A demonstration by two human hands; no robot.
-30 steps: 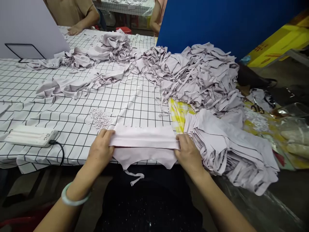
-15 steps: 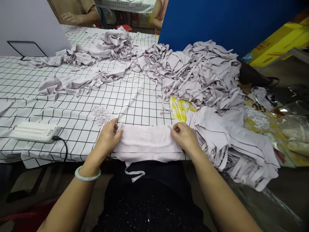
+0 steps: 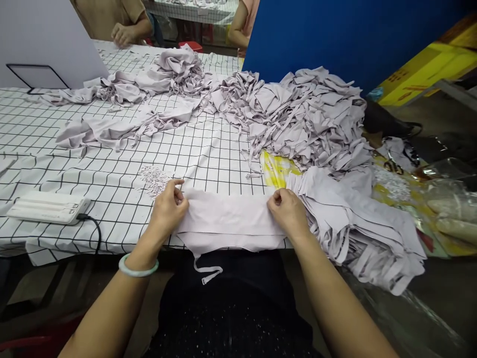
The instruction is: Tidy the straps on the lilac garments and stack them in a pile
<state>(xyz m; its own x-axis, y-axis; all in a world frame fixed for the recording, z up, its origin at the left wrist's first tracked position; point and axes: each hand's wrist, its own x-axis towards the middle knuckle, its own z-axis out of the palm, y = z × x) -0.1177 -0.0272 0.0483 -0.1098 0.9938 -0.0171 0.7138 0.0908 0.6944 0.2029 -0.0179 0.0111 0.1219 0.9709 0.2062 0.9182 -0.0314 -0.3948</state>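
Observation:
A pale mauve fabric garment piece [image 3: 231, 216] lies folded lengthwise at the table's front edge, its lower part hanging over. A thin strap [image 3: 208, 270] with a small buckle dangles from its lower left side. My left hand [image 3: 170, 205], below a pale green bangle, pinches the upper left end of the piece. At the opposite end my right hand [image 3: 286, 208] grips the upper right corner between thumb and fingers. The cloth is stretched fairly flat between both hands. Beside my right hand is a layered stack of similar pieces [image 3: 350, 214].
Heaped mauve pieces [image 3: 313, 114] fill the back right of the checked tablecloth [image 3: 208, 159]. Small scraps [image 3: 153, 180] lie beyond my left hand. A white power bank [image 3: 48, 207] with a cable sits left. Across the table is another person's hand [image 3: 122, 35]. A blue panel [image 3: 328, 40] stands behind.
Both hands keep hold of the garment piece, which now looks smoother and tauter. My right hand has shifted slightly right. The other person's hand across the table has moved right and down.

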